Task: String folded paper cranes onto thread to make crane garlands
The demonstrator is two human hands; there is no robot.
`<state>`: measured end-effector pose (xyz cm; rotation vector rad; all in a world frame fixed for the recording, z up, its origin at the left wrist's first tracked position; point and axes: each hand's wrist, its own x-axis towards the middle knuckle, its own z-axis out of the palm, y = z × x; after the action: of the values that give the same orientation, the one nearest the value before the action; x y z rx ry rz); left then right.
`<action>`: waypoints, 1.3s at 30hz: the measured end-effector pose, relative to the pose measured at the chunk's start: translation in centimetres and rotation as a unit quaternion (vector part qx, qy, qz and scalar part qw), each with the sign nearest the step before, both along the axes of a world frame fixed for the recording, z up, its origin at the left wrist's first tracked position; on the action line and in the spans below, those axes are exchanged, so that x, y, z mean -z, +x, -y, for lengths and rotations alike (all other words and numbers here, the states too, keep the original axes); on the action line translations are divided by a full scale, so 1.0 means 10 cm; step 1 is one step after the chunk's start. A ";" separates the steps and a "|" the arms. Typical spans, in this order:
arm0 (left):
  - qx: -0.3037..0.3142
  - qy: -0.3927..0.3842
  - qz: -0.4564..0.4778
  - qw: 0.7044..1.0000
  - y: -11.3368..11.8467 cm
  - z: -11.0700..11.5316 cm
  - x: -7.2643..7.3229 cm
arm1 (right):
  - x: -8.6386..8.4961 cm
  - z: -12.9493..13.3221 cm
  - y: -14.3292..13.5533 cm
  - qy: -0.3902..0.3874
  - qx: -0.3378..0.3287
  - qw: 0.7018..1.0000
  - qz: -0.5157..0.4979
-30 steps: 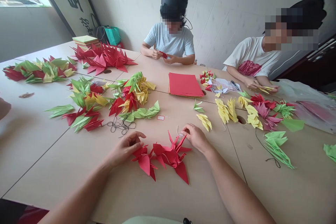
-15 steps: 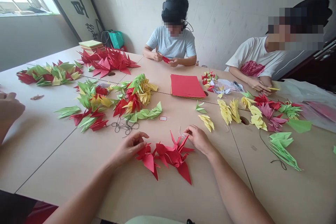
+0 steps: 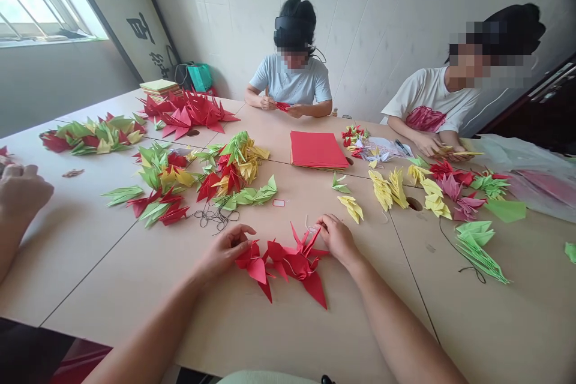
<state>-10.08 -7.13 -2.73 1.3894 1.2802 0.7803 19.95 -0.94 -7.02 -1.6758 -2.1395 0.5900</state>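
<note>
A short string of red origami pieces (image 3: 297, 264) lies on the table between my two hands, its pointed petals spreading out. My left hand (image 3: 228, 247) pinches the left end of it, thumb and fingertips at the leftmost red origami piece (image 3: 256, 265). At the opposite end, the fingers of my right hand (image 3: 336, 237) are pressed together by an upright red tip and a thin white thread (image 3: 308, 222). Fingers hide exactly what the right hand grips.
Beyond are a black cord (image 3: 213, 216), mixed folded-paper clusters (image 3: 236, 168) and a red paper stack (image 3: 318, 150). Yellow pieces (image 3: 381, 190) and green pieces (image 3: 481, 249) lie right. Two people fold paper across the table; another person's hand (image 3: 24, 192) is at left.
The view has tilted and shifted slightly. Both my hands and the red origami string keep nearly the same position. The other person's hand at left shows more in frame.
</note>
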 end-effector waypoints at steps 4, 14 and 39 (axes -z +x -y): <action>0.001 0.005 0.001 1.000 0.01 0.00 -0.01 | -0.01 0.00 0.02 0.004 -0.008 1.000 0.006; 0.011 -0.001 0.001 1.000 0.00 0.00 0.01 | -0.18 -0.26 -0.13 0.000 -0.098 0.993 0.061; 0.027 -0.029 -0.010 0.999 0.00 -0.01 -0.01 | -0.21 -0.96 -0.80 -0.064 -0.063 0.987 0.135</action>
<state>-10.08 -7.01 -2.66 1.3833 1.2652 0.6892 11.98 8.68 -4.96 -1.7851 -2.4617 0.5744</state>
